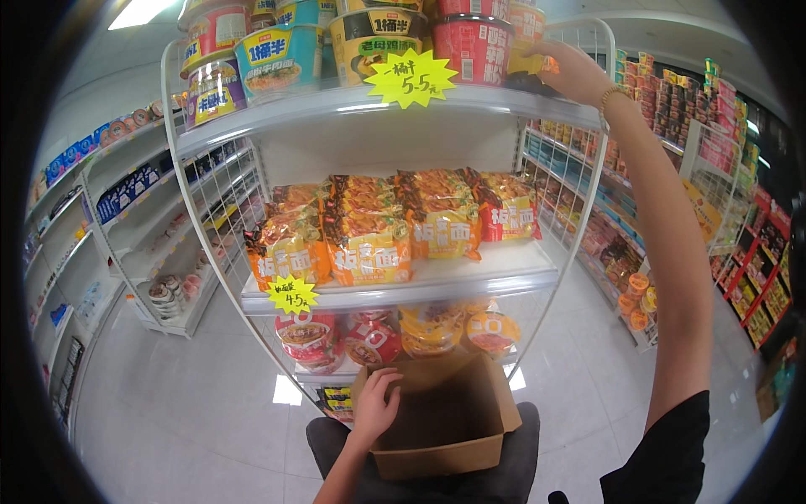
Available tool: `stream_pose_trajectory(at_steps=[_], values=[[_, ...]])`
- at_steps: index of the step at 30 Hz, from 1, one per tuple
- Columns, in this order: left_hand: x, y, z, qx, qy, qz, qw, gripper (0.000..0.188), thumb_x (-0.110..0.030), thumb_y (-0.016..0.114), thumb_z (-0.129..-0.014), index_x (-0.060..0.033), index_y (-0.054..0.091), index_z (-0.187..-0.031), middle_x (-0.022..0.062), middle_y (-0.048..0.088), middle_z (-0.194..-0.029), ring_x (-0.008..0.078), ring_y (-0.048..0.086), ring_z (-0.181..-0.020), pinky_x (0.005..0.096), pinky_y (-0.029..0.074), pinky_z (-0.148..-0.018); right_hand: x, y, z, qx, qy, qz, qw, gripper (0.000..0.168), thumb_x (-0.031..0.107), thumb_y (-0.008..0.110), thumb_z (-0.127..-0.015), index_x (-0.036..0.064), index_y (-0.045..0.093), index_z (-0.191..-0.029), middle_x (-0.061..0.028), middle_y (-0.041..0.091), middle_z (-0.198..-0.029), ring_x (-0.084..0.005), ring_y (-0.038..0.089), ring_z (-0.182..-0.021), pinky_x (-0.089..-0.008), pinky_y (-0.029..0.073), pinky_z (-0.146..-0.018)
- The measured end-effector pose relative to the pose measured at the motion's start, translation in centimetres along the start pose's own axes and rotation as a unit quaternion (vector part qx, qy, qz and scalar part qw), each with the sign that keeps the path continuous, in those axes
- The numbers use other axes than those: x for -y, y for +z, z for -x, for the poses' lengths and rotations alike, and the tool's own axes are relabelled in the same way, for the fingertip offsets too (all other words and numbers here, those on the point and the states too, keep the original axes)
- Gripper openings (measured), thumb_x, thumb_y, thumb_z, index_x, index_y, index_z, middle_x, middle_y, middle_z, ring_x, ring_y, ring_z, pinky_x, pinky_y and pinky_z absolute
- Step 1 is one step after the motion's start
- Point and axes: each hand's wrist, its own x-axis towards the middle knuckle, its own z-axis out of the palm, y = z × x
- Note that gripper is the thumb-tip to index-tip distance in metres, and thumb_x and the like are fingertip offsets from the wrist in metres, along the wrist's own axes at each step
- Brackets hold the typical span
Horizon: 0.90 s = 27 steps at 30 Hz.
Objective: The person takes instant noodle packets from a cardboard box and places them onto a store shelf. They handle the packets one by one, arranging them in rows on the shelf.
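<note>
My right hand (563, 72) reaches to the right end of the top shelf (315, 104), its fingertips at a yellowish tub beside the pink instant noodle tub (472, 50); whether it grips anything I cannot tell. My left hand (378, 400) rests at the left rim of an open cardboard box (441, 460), fingers slightly bent. The box stands on a dark chair seat (522, 441), its inside in shadow. Blue (280, 63) and yellow (376, 47) noodle tubs stand along the top shelf. Orange bags of noodles (371, 246) stand in rows on the shelf below, with a red bag (509, 208) at their right.
Red noodle bowls (308, 340) and orange-lidded bowls (493, 334) sit on the lower shelf behind the box. White wire side panels (220, 208) flank the rack. Yellow star price signs (412, 79) hang at shelf edges. Stocked shelving (119, 214) stands left, more (598, 189) right.
</note>
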Motion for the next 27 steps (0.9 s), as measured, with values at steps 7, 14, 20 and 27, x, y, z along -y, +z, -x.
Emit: stream_pose_trajectory(at_steps=[7, 14, 20, 27], values=[[0.3, 0.8, 0.3, 0.052, -0.024, 0.052, 0.997, 0.020, 0.001, 0.064, -0.090, -0.0034, 0.066, -0.109, 0.0111, 0.067, -0.112, 0.0290, 0.068, -0.094, 0.0337, 0.054, -0.071, 1.3, -0.5, -0.8, 0.079, -0.058, 0.071, 0.993, 0.044, 0.005, 0.075, -0.081, 0.018, 0.068, -0.122, -0.0069, 0.070, -0.123, -0.0299, 0.066, -0.111, -0.0423, 0.053, -0.099], [0.9, 1.2, 0.7, 0.070, 0.003, 0.057, 0.996, 0.019, -0.001, 0.063, -0.091, -0.0033, 0.067, -0.110, 0.0109, 0.068, -0.110, 0.0266, 0.068, -0.088, 0.0328, 0.054, -0.070, 1.7, -0.8, -1.6, 0.102, -0.048, 0.079, 0.990, 0.045, 0.002, 0.069, -0.086, 0.022, 0.068, -0.126, -0.0072, 0.070, -0.124, -0.0282, 0.067, -0.111, -0.0421, 0.053, -0.100], [-0.2, 1.3, 0.5, 0.109, -0.052, 0.075, 0.990, 0.018, -0.001, 0.063, -0.091, -0.0023, 0.067, -0.108, 0.0147, 0.068, -0.101, 0.0316, 0.069, -0.094, 0.0373, 0.055, -0.081, 2.5, -0.3, -1.3, 0.123, -0.001, 0.138, 0.983, 0.049, -0.002, 0.069, -0.085, 0.023, 0.069, -0.128, -0.0065, 0.069, -0.126, -0.0282, 0.066, -0.114, -0.0411, 0.054, -0.100], [0.9, 2.0, 1.0, 0.129, -0.060, 0.076, 0.987, 0.018, -0.004, 0.065, -0.093, -0.0030, 0.069, -0.110, 0.0105, 0.071, -0.102, 0.0236, 0.070, -0.092, 0.0324, 0.055, -0.078, 0.1, -0.3, -3.5, 0.202, -0.010, 0.050, 0.978, 0.056, 0.004, 0.077, -0.084, 0.016, 0.064, -0.136, -0.0095, 0.065, -0.134, -0.0267, 0.063, -0.121, -0.0403, 0.053, -0.104]])
